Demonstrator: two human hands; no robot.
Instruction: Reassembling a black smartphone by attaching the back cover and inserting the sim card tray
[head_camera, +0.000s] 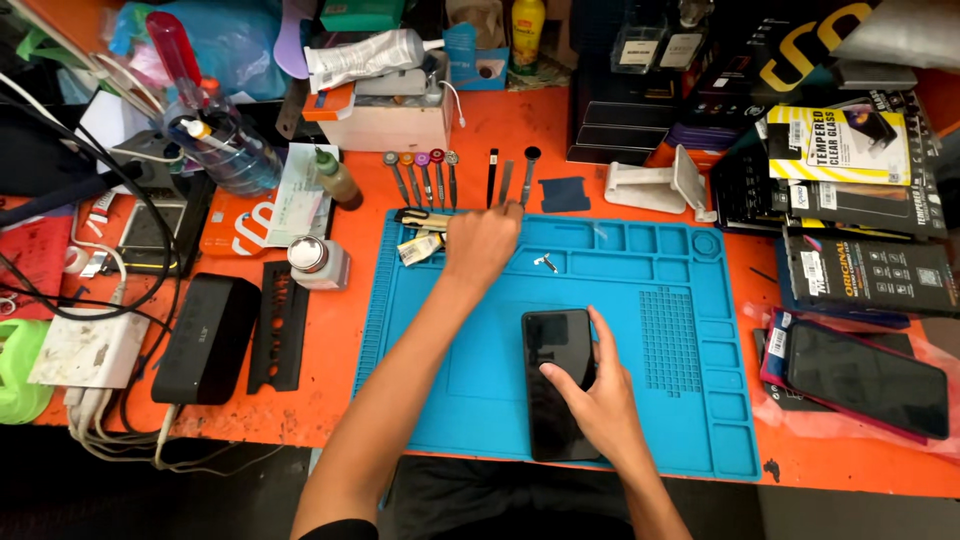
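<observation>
A black smartphone (553, 345) lies screen up on the blue silicone work mat (620, 300). My right hand (592, 397) rests on its lower right part, thumb and fingers on the glass and edge. My left hand (482, 243) reaches across to the mat's upper left trays, its fingers over some small yellow and black tools (420, 240). I cannot see whether it grips one. A small metal piece (547, 263) lies in a tray just right of that hand.
A row of screwdrivers (425, 176) and pry tools (508, 176) lies beyond the mat on the orange table (340, 330). A black speaker (205, 338), cables and bottles sit at left. Screen protector boxes (840, 145) and a red-framed phone (865, 375) fill the right.
</observation>
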